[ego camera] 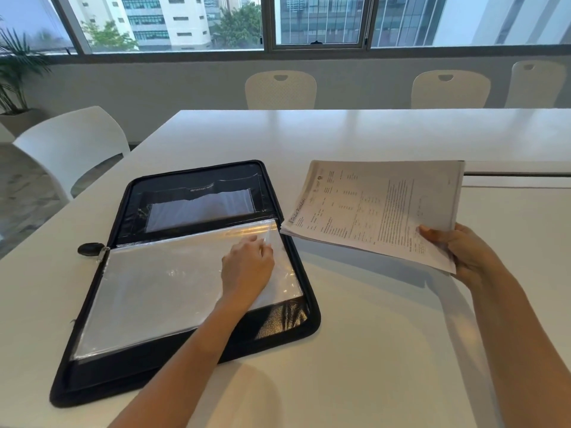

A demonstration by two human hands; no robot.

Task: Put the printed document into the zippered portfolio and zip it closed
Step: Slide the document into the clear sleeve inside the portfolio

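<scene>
A black zippered portfolio (pixel 92 344) lies open flat on the white table, left of centre. Its near half carries clear plastic sleeves (pixel 160 291); its far half has a pocket with a clear window (pixel 200 208). My left hand (pixel 247 267) rests on the sleeves near their right edge, fingertips pinching the corner of the top sleeve. My right hand (pixel 463 251) holds the printed document (pixel 377 208), a stack of several sheets, by its near right corner. The stack hovers just above the table, to the right of the portfolio, its left edge close to the spine.
The white table (pixel 370 350) stretches far to the back and right. A dark zipper pull or tab (pixel 90 249) sticks out at the portfolio's left side. White chairs (pixel 71 143) stand at the left and along the far edge. A plant (pixel 15 69) stands far left under the windows.
</scene>
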